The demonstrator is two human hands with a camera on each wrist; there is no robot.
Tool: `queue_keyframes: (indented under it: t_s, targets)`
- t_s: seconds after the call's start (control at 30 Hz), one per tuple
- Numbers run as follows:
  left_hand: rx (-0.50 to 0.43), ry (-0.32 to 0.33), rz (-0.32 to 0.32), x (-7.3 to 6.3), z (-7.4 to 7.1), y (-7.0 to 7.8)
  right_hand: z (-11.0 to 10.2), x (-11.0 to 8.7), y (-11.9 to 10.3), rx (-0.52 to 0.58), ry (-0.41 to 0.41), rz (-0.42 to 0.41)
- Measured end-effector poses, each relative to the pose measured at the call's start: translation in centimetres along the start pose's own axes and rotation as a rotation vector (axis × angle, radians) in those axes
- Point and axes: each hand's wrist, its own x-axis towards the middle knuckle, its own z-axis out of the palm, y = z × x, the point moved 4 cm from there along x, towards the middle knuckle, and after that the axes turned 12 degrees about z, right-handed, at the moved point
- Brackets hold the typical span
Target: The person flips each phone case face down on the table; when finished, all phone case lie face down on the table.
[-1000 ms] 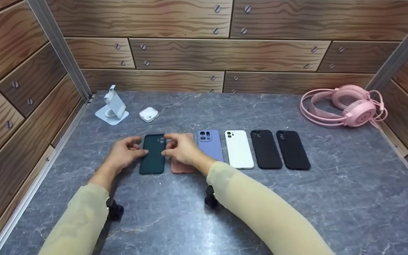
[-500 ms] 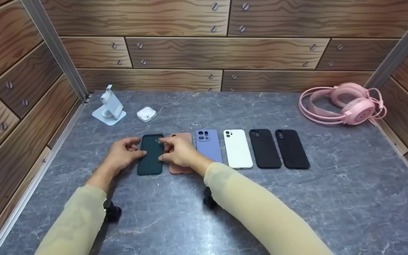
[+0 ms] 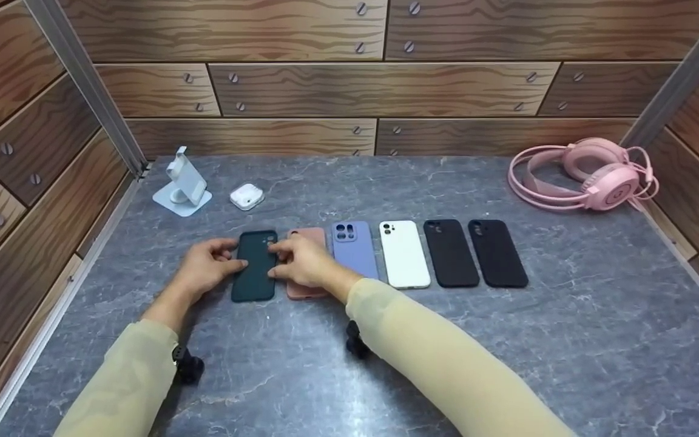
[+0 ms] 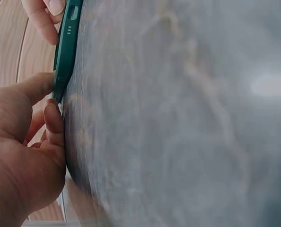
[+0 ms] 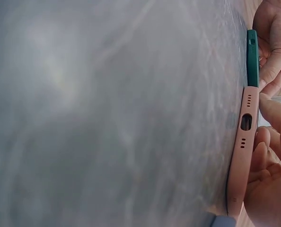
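Observation:
A dark green phone case (image 3: 254, 273) lies at the left end of a row of phone cases, its back up. My left hand (image 3: 201, 270) holds its left edge, the thumb reaching just over the border. On the opposite edge my right hand (image 3: 307, 261) grips with forefinger and thumb, near the camera cutouts. That hand hangs across the pink phone case (image 3: 304, 291) and covers part of it. In the left wrist view the thumb and fingers meet the corner of the green case (image 4: 67, 52). The right wrist view has the pink case's bottom edge (image 5: 242, 156) below the right hand.
Rightward in the row come a purple case (image 3: 355, 252), a white case (image 3: 406, 258) and two black cases (image 3: 451, 255). Behind stand a white charging stand (image 3: 185, 182) and a small white earbuds case (image 3: 246, 196). Pink headphones (image 3: 598, 176) lie at the back right.
The right hand's fingers have shifted slightly left onto the green case's edge. The head view has turned a little, and the cases keep their places in the row.

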Motion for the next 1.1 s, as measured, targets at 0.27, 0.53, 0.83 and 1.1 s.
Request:
queue_keyframes:
  t_s: [0.27, 0.53, 0.83, 1.1]
  targets:
    - [0.021, -0.004, 0.012, 0.02, -0.10, 0.05, -0.01, 0.12, -0.02, -0.008, 0.002, -0.013]
    - [0.013, 0.004, 0.017, 0.04, -0.19, -0.04, -0.07, 0.10, -0.21, -0.029, 0.021, -0.033]
    - [0.018, -0.007, 0.017, -0.03, -0.25, -0.02, -0.06, 0.02, -0.12, -0.012, 0.021, -0.016]
    - [-0.003, -0.001, 0.051, -0.06, -0.15, 0.04, -0.01, 0.02, -0.08, 0.008, 0.004, -0.012]
